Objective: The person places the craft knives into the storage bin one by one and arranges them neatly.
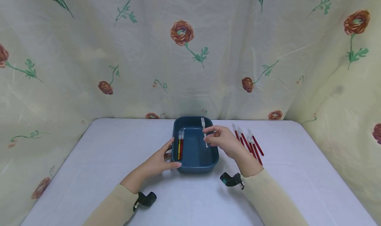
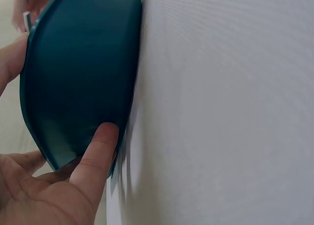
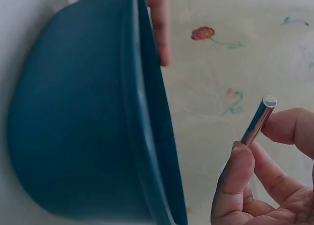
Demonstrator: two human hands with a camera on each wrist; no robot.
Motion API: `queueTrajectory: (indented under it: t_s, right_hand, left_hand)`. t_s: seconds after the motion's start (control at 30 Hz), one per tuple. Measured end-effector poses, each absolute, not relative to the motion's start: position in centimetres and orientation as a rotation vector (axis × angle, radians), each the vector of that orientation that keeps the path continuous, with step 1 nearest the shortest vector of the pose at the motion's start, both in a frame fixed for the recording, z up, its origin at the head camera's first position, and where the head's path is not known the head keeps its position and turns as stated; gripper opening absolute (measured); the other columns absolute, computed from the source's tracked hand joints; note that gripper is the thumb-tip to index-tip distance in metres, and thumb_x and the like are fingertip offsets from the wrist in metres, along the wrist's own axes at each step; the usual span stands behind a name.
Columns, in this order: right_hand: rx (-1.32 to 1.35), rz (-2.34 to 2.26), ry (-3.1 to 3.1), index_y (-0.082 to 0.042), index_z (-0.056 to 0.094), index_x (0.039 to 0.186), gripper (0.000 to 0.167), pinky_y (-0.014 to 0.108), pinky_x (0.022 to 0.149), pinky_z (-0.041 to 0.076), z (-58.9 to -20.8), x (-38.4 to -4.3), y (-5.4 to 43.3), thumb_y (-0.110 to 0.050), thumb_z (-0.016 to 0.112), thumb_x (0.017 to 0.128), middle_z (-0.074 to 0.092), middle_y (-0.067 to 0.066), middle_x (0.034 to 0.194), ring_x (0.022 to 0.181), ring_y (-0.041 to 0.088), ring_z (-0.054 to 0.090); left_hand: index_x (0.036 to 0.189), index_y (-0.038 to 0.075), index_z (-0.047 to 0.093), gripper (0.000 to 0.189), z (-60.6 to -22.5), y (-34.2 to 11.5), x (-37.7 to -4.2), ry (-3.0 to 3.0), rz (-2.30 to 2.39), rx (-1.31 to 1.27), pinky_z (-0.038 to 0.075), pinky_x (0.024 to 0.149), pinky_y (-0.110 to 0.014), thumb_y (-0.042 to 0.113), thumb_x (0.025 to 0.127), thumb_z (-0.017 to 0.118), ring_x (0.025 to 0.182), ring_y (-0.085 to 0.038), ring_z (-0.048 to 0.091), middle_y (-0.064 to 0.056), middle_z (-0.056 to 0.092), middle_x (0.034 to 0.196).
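Observation:
A dark blue plastic tub (image 1: 195, 169) stands on the table in the head view. My left hand (image 1: 157, 160) holds it at its left side and near-left corner; in the left wrist view, fingers lie along the tub's outer wall (image 2: 81, 73). Over the tub's right part, my right hand (image 1: 221, 140) pinches a slim silver pen-like stick (image 3: 258, 121) with a clear cap between thumb and fingers. Inside the tub, at its left, a yellow capped stick (image 1: 179, 150) and a dark red one (image 1: 182, 150) lie side by side.
Several dark red capped sticks (image 1: 256, 153) lie loose on the white-covered table (image 1: 119, 146), right of the tub and partly behind my right hand. A flowered curtain (image 1: 143, 54) hangs beyond the table's far edge. Each wrist carries a small black camera (image 1: 230, 179).

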State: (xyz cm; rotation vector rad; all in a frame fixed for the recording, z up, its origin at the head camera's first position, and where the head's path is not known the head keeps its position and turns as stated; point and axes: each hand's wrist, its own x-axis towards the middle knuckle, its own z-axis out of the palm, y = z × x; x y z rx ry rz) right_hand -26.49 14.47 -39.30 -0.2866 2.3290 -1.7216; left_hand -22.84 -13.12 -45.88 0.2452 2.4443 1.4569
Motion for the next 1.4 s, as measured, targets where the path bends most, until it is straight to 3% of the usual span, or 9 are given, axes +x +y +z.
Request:
queueTrajectory:
  t_s: [0.43, 0.83, 1.13, 1.4]
  right_hand:
    - [-0.189, -1.641, 2.357, -0.002, 0.065, 0.127, 0.034, 0.045, 0.094, 0.054, -40.2, -27.6, 11.2, -0.011, 0.070, 0.094, 0.072, 0.010, 0.106, 0.094, 0.024, 0.067]
    - [-0.163, -1.526, 2.389, -0.005, 0.067, 0.124, 0.033, 0.054, 0.100, 0.047, -41.3, -28.5, 9.1, -0.012, 0.071, 0.092, 0.073, 0.008, 0.097, 0.092, 0.028, 0.066]
    - [-0.117, -1.500, 2.360, -0.005, 0.068, 0.121, 0.031, 0.045, 0.095, 0.053, -42.3, -29.2, 8.4, -0.011, 0.072, 0.090, 0.066, 0.013, 0.117, 0.095, 0.027, 0.067]
    - [-0.079, -1.481, 2.323, -0.003, 0.069, 0.117, 0.029, 0.035, 0.085, 0.057, -43.2, -29.5, 8.1, -0.008, 0.073, 0.089, 0.063, 0.014, 0.121, 0.089, 0.023, 0.066]
  left_hand:
    - [0.161, 0.033, 0.015, 0.108, -45.8, -13.1, -22.9, 2.432, 1.463, 0.259, 0.041, 0.103, -0.064, 0.044, 0.080, 0.084, 0.141, -0.042, 0.039, -0.015, 0.029, 0.162]
    - [0.162, 0.032, 0.014, 0.105, -45.9, -13.1, -23.0, 2.423, 1.475, 0.266, 0.040, 0.104, -0.063, 0.039, 0.083, 0.083, 0.142, -0.042, 0.038, -0.015, 0.029, 0.162]
    - [0.162, 0.032, 0.013, 0.107, -45.8, -13.2, -22.9, 2.433, 1.454, 0.275, 0.043, 0.102, -0.062, 0.043, 0.082, 0.083, 0.142, -0.041, 0.038, -0.014, 0.029, 0.162]
    - [0.162, 0.033, 0.013, 0.105, -45.9, -13.2, -22.9, 2.417, 1.465, 0.269, 0.042, 0.104, -0.061, 0.039, 0.083, 0.083, 0.142, -0.040, 0.037, -0.014, 0.028, 0.162]
